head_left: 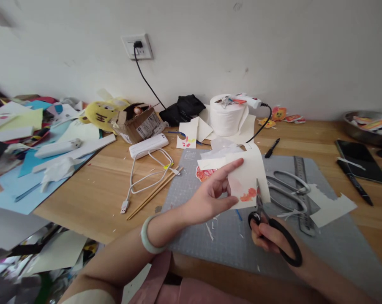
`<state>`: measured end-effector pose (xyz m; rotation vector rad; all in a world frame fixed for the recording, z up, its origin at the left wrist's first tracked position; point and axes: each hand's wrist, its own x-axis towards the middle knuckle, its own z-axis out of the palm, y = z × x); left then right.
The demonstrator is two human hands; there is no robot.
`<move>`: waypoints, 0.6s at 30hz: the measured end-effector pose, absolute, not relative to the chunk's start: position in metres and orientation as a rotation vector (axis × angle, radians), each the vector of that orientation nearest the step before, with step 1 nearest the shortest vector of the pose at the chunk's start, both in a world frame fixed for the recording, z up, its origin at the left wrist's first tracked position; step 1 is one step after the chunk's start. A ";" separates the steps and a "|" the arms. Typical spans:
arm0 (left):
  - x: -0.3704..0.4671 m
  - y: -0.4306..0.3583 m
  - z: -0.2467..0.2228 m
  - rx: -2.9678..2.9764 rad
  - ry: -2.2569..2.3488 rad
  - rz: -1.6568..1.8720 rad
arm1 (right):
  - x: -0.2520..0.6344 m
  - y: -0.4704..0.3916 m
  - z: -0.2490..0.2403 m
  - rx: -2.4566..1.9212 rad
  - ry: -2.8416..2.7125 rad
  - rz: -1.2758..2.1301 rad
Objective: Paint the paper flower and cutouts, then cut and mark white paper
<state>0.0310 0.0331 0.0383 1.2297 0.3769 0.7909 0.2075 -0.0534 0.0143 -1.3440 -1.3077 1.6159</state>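
Note:
My left hand (213, 195) holds a cream sheet of paper (249, 169) at its left side, index finger stretched over the face and thumb near the lower edge. An orange-red painted patch (249, 194) marks the sheet's lower part. Black-handled scissors (261, 207) are in my right hand (268, 236), its fingers in and around the loops. Their blades meet the paper's lower edge, just right of the painted patch. Behind the left hand, a red patterned cutout (205, 173) lies partly hidden. Both hands are above a grey cutting mat (194, 236).
Larger grey-handled scissors (287, 192), a metal ruler (300, 169) and a torn paper piece (332, 207) lie on the mat's right. A toilet roll (227, 116) stands behind. A white power bank (148, 145) with cable and wooden chopsticks (153, 194) lie left. A phone (362, 160) is right.

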 end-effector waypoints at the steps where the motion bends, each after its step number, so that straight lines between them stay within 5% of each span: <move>1: 0.030 0.034 0.039 1.223 0.374 0.782 | 0.209 -0.053 0.014 -1.348 -1.318 1.622; 18: 0.021 0.046 0.045 1.312 0.313 0.698 | 0.216 -0.049 0.023 -1.250 -1.487 1.691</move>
